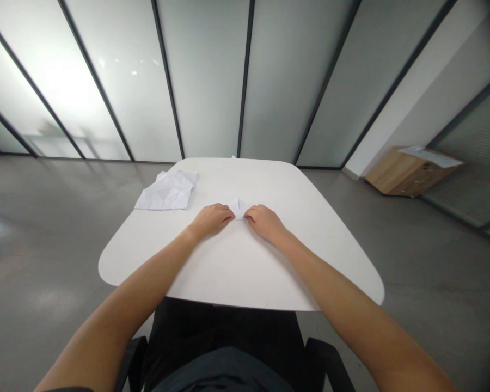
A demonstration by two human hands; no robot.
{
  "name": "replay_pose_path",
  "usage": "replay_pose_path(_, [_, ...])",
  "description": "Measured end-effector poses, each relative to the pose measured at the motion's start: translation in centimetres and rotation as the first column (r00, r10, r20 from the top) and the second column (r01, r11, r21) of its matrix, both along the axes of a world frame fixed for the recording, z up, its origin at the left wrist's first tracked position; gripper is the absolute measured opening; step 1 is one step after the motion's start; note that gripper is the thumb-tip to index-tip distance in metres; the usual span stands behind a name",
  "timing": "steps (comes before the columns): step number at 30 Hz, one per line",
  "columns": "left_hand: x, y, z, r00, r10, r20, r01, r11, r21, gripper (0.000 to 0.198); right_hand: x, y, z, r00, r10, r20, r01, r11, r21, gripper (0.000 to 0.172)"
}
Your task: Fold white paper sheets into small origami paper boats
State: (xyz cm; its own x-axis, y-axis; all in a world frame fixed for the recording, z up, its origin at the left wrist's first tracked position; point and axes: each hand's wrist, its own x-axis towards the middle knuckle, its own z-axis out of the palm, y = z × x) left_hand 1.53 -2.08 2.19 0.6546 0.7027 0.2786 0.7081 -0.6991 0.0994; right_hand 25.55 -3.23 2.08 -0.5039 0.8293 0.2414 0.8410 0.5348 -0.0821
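A small folded piece of white paper [239, 208] lies near the middle of the white table [245, 272], with a crease running up its centre. My left hand [214, 218] has its fingers closed on the paper's left corner. On the opposite side, my right hand [263, 220] pinches the right corner between thumb and fingers. Creased white sheets [169, 190] rest at the table's back left, beyond my left hand and apart from it.
A tiny white scrap [233, 157] shows at the table's far edge. Frosted glass panels [206, 81] stand behind the table. A wooden box [408, 171] with paper on top sits on the floor at the right. Black chair armrests flank my lap.
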Motion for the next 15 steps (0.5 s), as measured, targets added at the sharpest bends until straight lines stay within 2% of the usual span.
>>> replay_pose_path(6, [1.4, -1.0, 0.2, 0.998, 0.055, 0.03, -0.056, 0.998, 0.036, 0.028, -0.8, -0.5, 0.3, 0.998, -0.059, -0.018, 0.06, 0.998, 0.02, 0.028])
replay_pose_path(12, [1.9, -0.9, 0.0, 0.994, 0.113, 0.013, -0.113, 0.993, 0.023, 0.027, -1.4, -0.4, -0.1, 0.993, -0.122, -0.002, 0.122, 0.993, -0.001, 0.028])
replay_pose_path(15, [1.8, -0.8, -0.1, 0.996, 0.089, 0.02, -0.089, 0.996, 0.009, 0.027, -1.3, -0.3, -0.3, 0.992, -0.126, -0.007, 0.126, 0.992, -0.007, 0.027])
